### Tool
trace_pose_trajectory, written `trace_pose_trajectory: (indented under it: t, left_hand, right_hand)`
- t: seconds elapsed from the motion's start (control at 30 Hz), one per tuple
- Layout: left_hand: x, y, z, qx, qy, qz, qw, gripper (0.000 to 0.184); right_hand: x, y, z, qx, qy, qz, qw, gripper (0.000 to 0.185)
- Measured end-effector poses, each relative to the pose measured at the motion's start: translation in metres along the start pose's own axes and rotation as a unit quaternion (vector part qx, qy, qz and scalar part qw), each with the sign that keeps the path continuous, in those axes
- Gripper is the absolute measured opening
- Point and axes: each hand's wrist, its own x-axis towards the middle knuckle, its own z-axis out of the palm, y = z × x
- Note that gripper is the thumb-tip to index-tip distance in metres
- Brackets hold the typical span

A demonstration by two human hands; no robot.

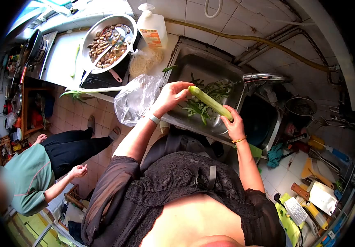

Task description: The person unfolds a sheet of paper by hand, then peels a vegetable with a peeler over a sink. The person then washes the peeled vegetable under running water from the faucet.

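Note:
A long, pale green vegetable [210, 103] that looks peeled is held at a slant over the sink [181, 61]. The fingers of my left hand [172, 97] close on its upper left end. At the lower right end, my right hand [235, 126] grips it between thumb and fingers. Beneath it, green strips or leaves [202, 108] lie scattered on the sink's floor. A crumpled clear plastic bag [134, 101] rests on the counter edge beside my left forearm.
A metal pan [133, 31] of shellfish with a spoon stands back left, near a white jug [154, 29]. The faucet [263, 77] reaches over the sink from the right. Knives, including a cleaver [323, 196], lie at right. Another person [29, 177] stands at left.

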Motion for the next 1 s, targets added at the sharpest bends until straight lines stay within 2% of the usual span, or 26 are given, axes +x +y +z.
trace_pose_trajectory:
  t: [0.17,0.37,0.57,0.7,0.77,0.83,0.9,0.97,1.0]
  left_hand:
    - [-0.010,0.009,0.000,0.069,-0.015,-0.007,0.997,0.028]
    - [-0.014,0.010,0.003,0.123,0.027,0.025,0.992,0.026]
    - [-0.020,0.022,0.007,0.177,0.043,-0.006,0.983,0.022]
    - [-0.022,0.021,0.001,0.214,0.027,0.003,0.976,0.026]
    - [-0.022,0.019,-0.004,0.300,-0.004,0.043,0.953,0.025]
    - [-0.022,0.013,-0.005,0.258,-0.021,0.022,0.966,0.026]
    - [-0.020,-0.003,-0.004,0.087,-0.014,0.021,0.996,0.030]
    - [-0.019,-0.006,0.002,-0.051,-0.018,-0.021,0.998,0.044]
    - [-0.019,-0.006,0.009,-0.089,-0.022,-0.031,0.995,0.042]
  right_hand:
    - [-0.001,-0.005,0.000,-0.022,-0.002,-0.013,1.000,0.041]
    - [-0.002,-0.010,0.000,-0.033,0.000,-0.040,0.999,0.041]
    - [-0.001,-0.014,-0.002,-0.053,-0.012,-0.032,0.998,0.041]
    - [-0.004,-0.017,-0.005,-0.071,-0.018,-0.026,0.997,0.040]
    - [-0.001,-0.016,-0.006,-0.072,-0.017,-0.027,0.997,0.040]
    - [-0.002,-0.009,-0.008,-0.064,-0.010,-0.036,0.997,0.041]
    - [-0.002,-0.004,-0.006,-0.040,-0.012,-0.036,0.999,0.041]
    - [-0.004,0.002,-0.001,-0.013,-0.016,-0.038,0.999,0.040]
    - [-0.007,0.007,0.002,0.076,-0.040,0.027,0.996,0.040]
